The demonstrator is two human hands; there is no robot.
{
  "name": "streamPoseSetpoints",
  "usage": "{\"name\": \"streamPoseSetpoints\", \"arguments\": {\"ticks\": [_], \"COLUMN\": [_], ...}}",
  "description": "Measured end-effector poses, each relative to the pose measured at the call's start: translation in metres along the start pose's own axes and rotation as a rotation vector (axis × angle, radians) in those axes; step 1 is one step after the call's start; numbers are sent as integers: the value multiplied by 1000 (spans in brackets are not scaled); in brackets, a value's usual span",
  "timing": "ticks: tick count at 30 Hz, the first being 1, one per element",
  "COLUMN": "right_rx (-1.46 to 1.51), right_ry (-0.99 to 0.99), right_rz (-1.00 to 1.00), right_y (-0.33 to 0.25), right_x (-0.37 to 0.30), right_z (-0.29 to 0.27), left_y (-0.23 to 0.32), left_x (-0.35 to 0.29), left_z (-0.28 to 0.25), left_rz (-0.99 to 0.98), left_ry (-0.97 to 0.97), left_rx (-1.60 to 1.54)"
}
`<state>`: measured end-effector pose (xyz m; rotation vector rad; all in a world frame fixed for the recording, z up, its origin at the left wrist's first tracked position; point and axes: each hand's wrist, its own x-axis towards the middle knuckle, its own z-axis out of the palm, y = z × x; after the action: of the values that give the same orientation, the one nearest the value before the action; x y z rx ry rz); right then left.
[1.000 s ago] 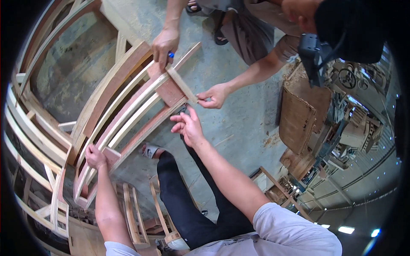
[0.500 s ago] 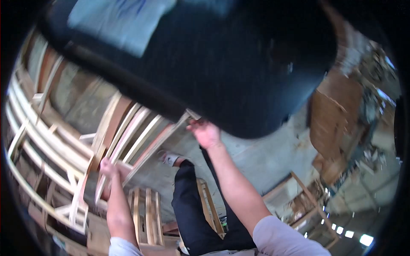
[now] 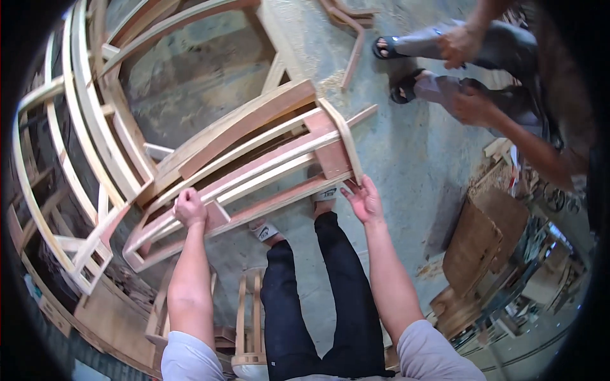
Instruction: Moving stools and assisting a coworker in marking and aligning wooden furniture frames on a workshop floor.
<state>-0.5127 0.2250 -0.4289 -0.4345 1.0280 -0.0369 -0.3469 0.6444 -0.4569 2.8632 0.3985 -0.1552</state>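
A slatted wooden frame [image 3: 267, 179] with a curved board along its far side lies tilted before me, its right end higher up in the picture. My left hand [image 3: 190, 208] is closed round a pale rail near its left end. Close to the right end piece [image 3: 340, 136] is my right hand [image 3: 365, 200], palm turned up and fingers apart. Its fingertips reach the lower corner of that end; how firmly they touch I cannot tell. My feet are partly hidden below the near rail.
A larger curved wooden frame [image 3: 86, 127] adjoins on the left. At the upper right another person's hands [image 3: 462, 46] hang near their knees. Brown boards [image 3: 486, 238] and scraps lie to the right. Bent wooden pieces [image 3: 353, 56] rest on the floor beyond. A slatted piece [image 3: 249, 317] stands by my left leg.
The large dark shape that covered the top of the view is gone, and the other person now shows at right. My right hand has moved right, along to the frame's right end.
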Motion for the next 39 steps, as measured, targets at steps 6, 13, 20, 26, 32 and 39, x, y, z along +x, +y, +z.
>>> {"name": "streamPoseSetpoints", "arguments": {"ticks": [6,13,20,26,32,39], "right_rx": [-150,-682,-1653,-1792,-1820,-1871], "right_ry": [6,405,191,180,173,325], "right_rz": [62,-167,-594,-521,-586,-664], "right_y": [-8,-39,-30,-22,-23,-17], "right_x": [0,-2,72,88,90,93], "right_z": [5,39,130,146,134,140], "left_y": [10,1,2,6,3,5], "left_x": [3,6,8,13,8,9], "left_z": [-11,-18,-17,-21,-16,-15], "left_rz": [45,28,53,30,46,43], "left_ry": [-11,-40,-7,-38,-61,-69], "left_rx": [14,-54,-39,-64,-72,-26]}}
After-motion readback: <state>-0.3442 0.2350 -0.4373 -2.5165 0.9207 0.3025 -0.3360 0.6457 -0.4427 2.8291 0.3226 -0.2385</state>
